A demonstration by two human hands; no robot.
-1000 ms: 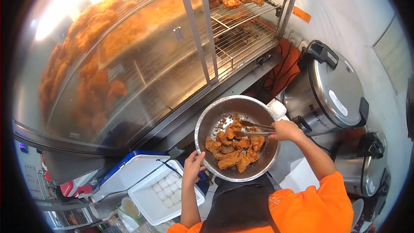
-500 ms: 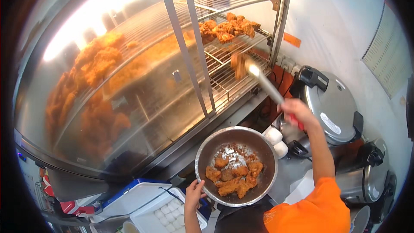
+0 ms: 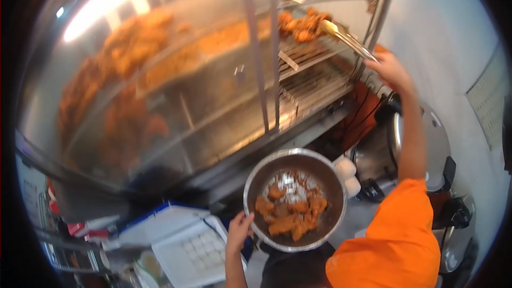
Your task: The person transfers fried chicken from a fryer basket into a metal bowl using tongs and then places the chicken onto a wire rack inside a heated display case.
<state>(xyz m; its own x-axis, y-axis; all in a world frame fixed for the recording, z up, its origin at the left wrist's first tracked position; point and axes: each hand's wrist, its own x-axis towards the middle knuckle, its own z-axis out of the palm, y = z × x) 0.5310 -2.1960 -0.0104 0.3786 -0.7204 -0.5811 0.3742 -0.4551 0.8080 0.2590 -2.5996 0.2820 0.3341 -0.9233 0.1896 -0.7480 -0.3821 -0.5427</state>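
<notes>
Glare on the glass is blurring the display case's left side. The right hand (image 3: 393, 69) is clamping metal tongs (image 3: 349, 39), their length pointing up-left onto the wire rack's (image 3: 306, 57) right end among fried chicken pieces (image 3: 302, 25). The left hand (image 3: 238, 230) is gripping the metal bowl (image 3: 255, 181) by its lower-left rim.

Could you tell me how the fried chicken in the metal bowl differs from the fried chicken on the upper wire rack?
The fried chicken in the metal bowl lies low in a loose heap on the bowl's floor, while the fried chicken on the upper wire rack sits high inside the glass case.

The left hand grips the metal bowl by its rim; the right hand reaches tongs to the rack pile.

Both are golden-brown, crusted pieces.
</notes>
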